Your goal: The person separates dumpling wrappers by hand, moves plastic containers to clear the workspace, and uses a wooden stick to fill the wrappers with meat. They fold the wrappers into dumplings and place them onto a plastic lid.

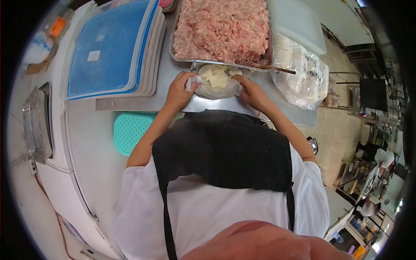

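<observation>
On the metal table in front of me lies a clear plastic bag [216,92], its mouth spread around a pile of pale yellow, thin dough-like pieces [214,76]. My left hand [182,86] pinches the left edge of this bag between thumb and fingers. At the opposite side, my right hand [249,88] has its fingers closed on the bag's right edge. Just beyond the bag stands a large tray [172,54] heaped with raw ground meat [221,30]. A thin brown stick [281,69] lies along the tray's near right rim.
Stacked trays with a blue-looking lid [110,47] stand at the left. Wrapped white packs [301,73] sit right, near a translucent lid [299,26]. A turquoise perforated basket [132,130] is below the table edge [130,104]. Other people [383,158] appear far right.
</observation>
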`<control>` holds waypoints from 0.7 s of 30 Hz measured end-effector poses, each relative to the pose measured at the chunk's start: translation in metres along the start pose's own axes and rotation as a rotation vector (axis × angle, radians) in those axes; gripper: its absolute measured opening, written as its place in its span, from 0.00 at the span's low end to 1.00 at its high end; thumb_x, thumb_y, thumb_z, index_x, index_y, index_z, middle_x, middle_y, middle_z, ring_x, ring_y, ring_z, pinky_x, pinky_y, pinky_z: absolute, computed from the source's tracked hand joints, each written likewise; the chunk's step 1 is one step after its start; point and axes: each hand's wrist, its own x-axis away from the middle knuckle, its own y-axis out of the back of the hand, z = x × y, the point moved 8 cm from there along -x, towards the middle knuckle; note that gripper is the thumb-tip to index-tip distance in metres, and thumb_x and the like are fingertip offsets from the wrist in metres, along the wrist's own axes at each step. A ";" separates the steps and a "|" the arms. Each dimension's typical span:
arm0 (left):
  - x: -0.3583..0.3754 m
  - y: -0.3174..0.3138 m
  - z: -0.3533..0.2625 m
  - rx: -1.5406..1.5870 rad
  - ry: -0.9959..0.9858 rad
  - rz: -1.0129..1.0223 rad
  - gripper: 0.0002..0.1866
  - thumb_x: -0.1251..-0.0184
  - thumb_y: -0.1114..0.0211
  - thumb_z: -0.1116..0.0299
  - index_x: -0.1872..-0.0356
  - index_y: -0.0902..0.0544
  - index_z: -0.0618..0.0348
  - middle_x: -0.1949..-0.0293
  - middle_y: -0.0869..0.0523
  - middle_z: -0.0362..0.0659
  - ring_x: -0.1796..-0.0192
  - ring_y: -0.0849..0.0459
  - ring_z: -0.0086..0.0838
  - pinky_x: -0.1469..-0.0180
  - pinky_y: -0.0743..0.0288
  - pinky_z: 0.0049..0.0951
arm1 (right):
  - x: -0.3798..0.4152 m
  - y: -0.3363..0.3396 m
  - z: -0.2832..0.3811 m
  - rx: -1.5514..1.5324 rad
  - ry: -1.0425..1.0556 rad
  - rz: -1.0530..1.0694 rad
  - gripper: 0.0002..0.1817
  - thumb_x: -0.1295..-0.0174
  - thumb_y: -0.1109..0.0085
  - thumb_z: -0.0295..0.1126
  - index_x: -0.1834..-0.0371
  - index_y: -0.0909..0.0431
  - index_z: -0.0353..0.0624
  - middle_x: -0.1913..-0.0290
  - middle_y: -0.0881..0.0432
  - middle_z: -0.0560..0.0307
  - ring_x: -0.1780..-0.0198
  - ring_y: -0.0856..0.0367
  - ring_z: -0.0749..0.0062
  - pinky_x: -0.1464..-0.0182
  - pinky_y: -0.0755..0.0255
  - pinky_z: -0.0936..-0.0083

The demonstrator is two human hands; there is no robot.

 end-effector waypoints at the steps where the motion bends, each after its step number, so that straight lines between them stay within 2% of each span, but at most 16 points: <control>1: 0.001 0.006 -0.003 -0.001 -0.023 -0.028 0.12 0.42 0.34 0.74 0.56 0.19 0.59 0.59 0.19 0.47 0.54 0.19 0.41 0.51 0.26 0.34 | 0.005 0.008 0.007 -0.056 -0.049 0.004 0.27 0.46 0.48 0.21 0.40 0.30 0.47 0.57 0.22 0.42 0.54 0.22 0.47 0.51 0.27 0.61; 2: 0.002 0.014 -0.007 -0.002 -0.047 -0.058 0.11 0.42 0.35 0.74 0.57 0.18 0.59 0.62 0.19 0.47 0.56 0.19 0.41 0.52 0.26 0.34 | 0.007 0.012 0.009 -0.111 -0.097 0.009 0.24 0.46 0.47 0.22 0.42 0.28 0.46 0.57 0.22 0.41 0.54 0.22 0.46 0.51 0.27 0.60; 3: 0.002 0.023 -0.012 -0.006 -0.072 -0.086 0.09 0.41 0.35 0.74 0.59 0.18 0.60 0.64 0.18 0.47 0.58 0.18 0.41 0.54 0.26 0.34 | 0.007 0.010 0.008 -0.016 -0.020 0.046 0.22 0.45 0.47 0.23 0.44 0.26 0.46 0.57 0.21 0.43 0.53 0.22 0.47 0.51 0.27 0.60; 4: 0.003 0.026 -0.011 0.042 0.000 -0.051 0.07 0.43 0.35 0.76 0.63 0.18 0.61 0.63 0.17 0.46 0.58 0.18 0.37 0.53 0.27 0.30 | 0.010 0.008 0.004 0.078 0.057 0.081 0.20 0.45 0.47 0.23 0.47 0.24 0.46 0.56 0.21 0.44 0.52 0.21 0.48 0.51 0.27 0.61; 5: 0.007 0.025 -0.017 0.050 -0.034 0.030 0.07 0.43 0.36 0.76 0.63 0.18 0.61 0.63 0.17 0.46 0.58 0.18 0.38 0.53 0.27 0.30 | 0.013 0.007 0.001 0.173 0.133 0.115 0.18 0.45 0.46 0.24 0.49 0.22 0.47 0.56 0.20 0.45 0.51 0.21 0.49 0.50 0.27 0.62; 7: 0.017 0.024 -0.023 0.071 -0.106 0.193 0.07 0.44 0.36 0.76 0.62 0.18 0.61 0.62 0.17 0.45 0.58 0.18 0.38 0.52 0.27 0.32 | 0.024 -0.002 -0.011 0.318 0.075 0.323 0.15 0.44 0.44 0.26 0.53 0.19 0.46 0.56 0.20 0.48 0.51 0.21 0.50 0.51 0.26 0.62; 8: 0.025 0.018 -0.021 -0.022 -0.127 0.331 0.08 0.44 0.36 0.76 0.62 0.18 0.61 0.61 0.17 0.45 0.57 0.19 0.38 0.51 0.27 0.33 | 0.029 -0.007 -0.016 0.392 0.046 0.427 0.13 0.44 0.43 0.27 0.55 0.18 0.46 0.56 0.21 0.49 0.52 0.21 0.51 0.51 0.26 0.62; 10: 0.042 0.008 -0.015 -0.213 -0.166 0.605 0.08 0.44 0.36 0.75 0.62 0.18 0.61 0.60 0.18 0.45 0.54 0.20 0.39 0.48 0.27 0.34 | 0.026 0.005 0.006 0.327 0.192 0.308 0.14 0.43 0.41 0.30 0.52 0.19 0.47 0.55 0.21 0.50 0.51 0.22 0.52 0.50 0.26 0.63; 11: 0.044 0.008 -0.010 -0.221 -0.112 0.650 0.09 0.45 0.36 0.74 0.62 0.18 0.61 0.59 0.18 0.45 0.52 0.21 0.39 0.47 0.28 0.35 | 0.024 0.012 0.018 0.293 0.263 0.247 0.15 0.42 0.40 0.32 0.51 0.19 0.47 0.55 0.21 0.50 0.51 0.22 0.52 0.50 0.26 0.63; 13: 0.044 0.010 -0.010 -0.235 -0.004 0.742 0.10 0.46 0.35 0.73 0.61 0.17 0.60 0.57 0.18 0.45 0.48 0.22 0.40 0.44 0.29 0.37 | 0.009 0.023 0.032 0.173 0.159 0.147 0.17 0.42 0.38 0.35 0.48 0.21 0.48 0.53 0.22 0.51 0.51 0.22 0.52 0.50 0.26 0.63; 14: 0.033 0.017 -0.012 -0.199 0.029 0.624 0.12 0.46 0.35 0.72 0.58 0.17 0.60 0.56 0.18 0.45 0.47 0.23 0.41 0.43 0.30 0.37 | 0.002 0.024 0.038 0.112 0.106 0.098 0.19 0.41 0.37 0.37 0.47 0.21 0.48 0.52 0.23 0.51 0.51 0.22 0.52 0.50 0.26 0.63; 16: 0.005 0.024 -0.014 -0.129 0.095 0.386 0.16 0.47 0.35 0.71 0.54 0.17 0.59 0.53 0.19 0.45 0.44 0.25 0.42 0.41 0.31 0.37 | -0.011 0.023 0.059 0.080 0.144 -0.006 0.20 0.40 0.36 0.38 0.45 0.23 0.48 0.52 0.25 0.51 0.52 0.22 0.55 0.51 0.26 0.65; 19: -0.020 0.016 -0.035 -0.110 -0.188 0.184 0.22 0.45 0.34 0.70 0.46 0.20 0.58 0.49 0.22 0.47 0.43 0.25 0.43 0.40 0.32 0.37 | -0.029 -0.001 0.076 0.031 0.274 -0.065 0.19 0.39 0.36 0.36 0.46 0.24 0.46 0.51 0.26 0.52 0.54 0.22 0.59 0.53 0.26 0.67; 21: -0.019 -0.006 -0.021 -0.068 -0.101 0.250 0.24 0.45 0.33 0.68 0.44 0.22 0.58 0.47 0.23 0.48 0.42 0.25 0.43 0.39 0.32 0.36 | -0.035 -0.014 0.067 -0.008 0.302 -0.048 0.16 0.38 0.36 0.34 0.48 0.24 0.45 0.51 0.26 0.52 0.54 0.22 0.60 0.54 0.26 0.68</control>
